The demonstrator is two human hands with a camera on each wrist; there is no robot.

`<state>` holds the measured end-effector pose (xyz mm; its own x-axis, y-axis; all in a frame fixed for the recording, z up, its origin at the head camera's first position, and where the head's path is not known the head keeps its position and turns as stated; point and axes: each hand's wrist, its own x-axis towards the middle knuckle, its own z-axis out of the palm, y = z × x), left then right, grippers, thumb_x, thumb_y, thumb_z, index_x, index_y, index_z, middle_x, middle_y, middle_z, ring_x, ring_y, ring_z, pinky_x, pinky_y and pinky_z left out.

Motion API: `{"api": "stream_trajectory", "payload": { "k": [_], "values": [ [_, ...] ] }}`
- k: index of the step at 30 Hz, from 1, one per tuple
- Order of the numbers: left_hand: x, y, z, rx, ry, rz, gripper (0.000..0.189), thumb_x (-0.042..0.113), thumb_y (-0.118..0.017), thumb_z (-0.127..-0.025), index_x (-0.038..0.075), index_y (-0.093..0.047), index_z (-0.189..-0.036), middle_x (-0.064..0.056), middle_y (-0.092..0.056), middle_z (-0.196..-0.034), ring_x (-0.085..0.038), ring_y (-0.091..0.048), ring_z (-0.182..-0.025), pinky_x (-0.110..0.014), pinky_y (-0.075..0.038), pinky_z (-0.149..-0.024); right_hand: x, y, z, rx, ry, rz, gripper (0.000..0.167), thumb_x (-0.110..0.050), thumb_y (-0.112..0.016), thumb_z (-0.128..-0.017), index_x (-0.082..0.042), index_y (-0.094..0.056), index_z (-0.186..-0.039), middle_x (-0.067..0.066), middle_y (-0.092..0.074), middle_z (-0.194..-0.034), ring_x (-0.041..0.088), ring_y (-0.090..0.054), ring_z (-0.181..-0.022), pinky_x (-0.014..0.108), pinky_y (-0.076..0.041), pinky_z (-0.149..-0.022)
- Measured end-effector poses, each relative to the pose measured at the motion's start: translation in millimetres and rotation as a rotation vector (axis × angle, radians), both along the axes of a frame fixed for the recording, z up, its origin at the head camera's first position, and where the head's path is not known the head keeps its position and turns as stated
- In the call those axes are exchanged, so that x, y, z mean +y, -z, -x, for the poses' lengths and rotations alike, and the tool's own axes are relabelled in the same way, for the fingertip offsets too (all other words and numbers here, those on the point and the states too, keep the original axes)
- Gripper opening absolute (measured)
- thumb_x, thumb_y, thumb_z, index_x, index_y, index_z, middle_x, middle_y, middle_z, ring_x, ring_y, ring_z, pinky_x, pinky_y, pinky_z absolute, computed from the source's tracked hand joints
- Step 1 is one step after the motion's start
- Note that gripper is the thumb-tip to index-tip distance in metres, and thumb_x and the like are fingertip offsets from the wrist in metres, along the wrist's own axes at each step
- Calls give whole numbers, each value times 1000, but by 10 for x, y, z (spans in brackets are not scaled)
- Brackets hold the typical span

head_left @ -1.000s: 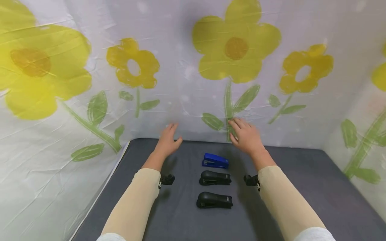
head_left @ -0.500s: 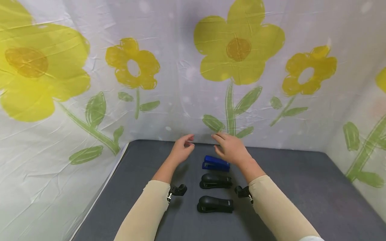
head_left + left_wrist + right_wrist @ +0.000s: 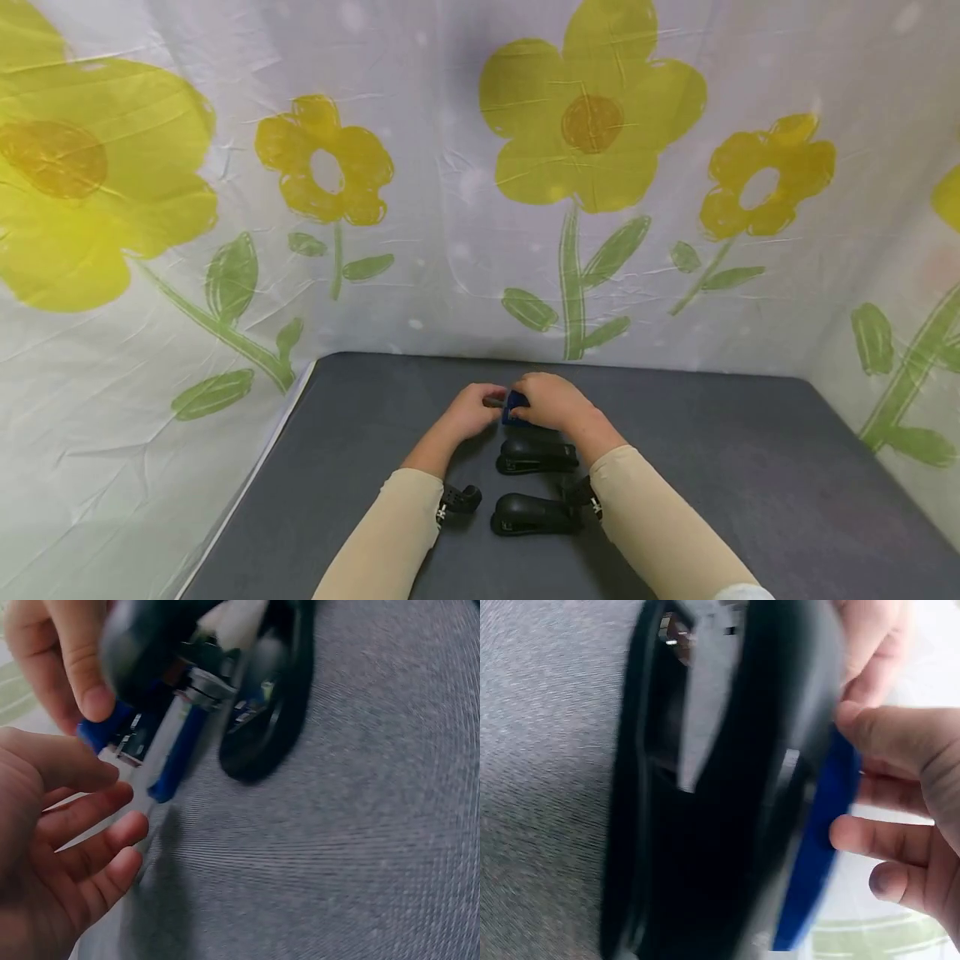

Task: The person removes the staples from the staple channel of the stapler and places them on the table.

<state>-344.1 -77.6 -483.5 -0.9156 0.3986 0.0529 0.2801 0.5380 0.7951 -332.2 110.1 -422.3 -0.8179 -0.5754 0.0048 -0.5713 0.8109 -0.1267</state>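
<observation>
Farthest back in a short column on the table lies a blue stapler (image 3: 514, 408), largely covered by my right hand (image 3: 557, 402). That hand grips the stapler from above, its thumb and fingertips on the blue top arm (image 3: 826, 817) in the right wrist view. My left hand (image 3: 469, 410) is at the stapler's left end with thumb and fingers loosely bent. In the left wrist view its fingertips (image 3: 129, 825) are close to the stapler's blue base (image 3: 178, 761), with nothing between them. Nearer to me lie a black stapler (image 3: 534, 457) and a second black stapler (image 3: 531, 515).
The dark grey table (image 3: 720, 467) reaches back to a white curtain (image 3: 450, 275) printed with yellow flowers. More curtain hangs along the left and right sides. A black wrist camera mount (image 3: 577, 492) overlaps the nearest black stapler in the head view.
Both hands have come down and inward from near the curtain to the blue stapler. The right hand has taken hold of it; the left has arrived at its end.
</observation>
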Motion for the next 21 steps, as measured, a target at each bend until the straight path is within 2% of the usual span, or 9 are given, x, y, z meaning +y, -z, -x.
{"api": "stream_trajectory", "payload": {
  "k": [2,6,11,14,21],
  "values": [
    [37,30,-3,-18,7,22,42,2,-65,-94,0,-64,-136,-16,-64,-135,-36,-57,-127,-50,-47,-100,-21,38,16,2,11,-6,31,-28,-76,-95,-8,-74,-118,8,-68,-108,25,-66,-95,42,-53,-84],
    [95,105,31,-11,0,70,43,3,-69,-92,-2,-65,-134,-18,-63,-134,-36,-56,-127,-50,-45,-102,-62,90,56,31,37,-6,26,-25,-80,-91,-10,-76,-111,5,-69,-104,24,-66,-94,41,-53,-82],
    [130,174,53,39,-17,144,24,9,-76,-92,2,-74,-114,-11,-63,-115,-30,-60,-106,-48,-47,-94,-97,119,75,61,46,3,27,-24,-84,-88,-12,-77,-110,5,-72,-104,25,-68,-97,42,-54,-84],
    [133,186,47,54,-9,152,16,10,-76,-91,3,-76,-106,-7,-60,-108,-26,-58,-99,-47,-47,-91,-98,128,75,65,43,4,27,-24,-84,-88,-12,-77,-110,5,-73,-103,25,-68,-95,42,-54,-84],
    [143,187,44,82,14,135,16,9,-74,-92,3,-78,-106,-5,-57,-104,-22,-55,-96,-43,-46,-89,-37,125,83,53,20,18,25,-24,-80,-92,-12,-76,-113,3,-72,-103,23,-68,-96,41,-54,-85]
  ]
}}
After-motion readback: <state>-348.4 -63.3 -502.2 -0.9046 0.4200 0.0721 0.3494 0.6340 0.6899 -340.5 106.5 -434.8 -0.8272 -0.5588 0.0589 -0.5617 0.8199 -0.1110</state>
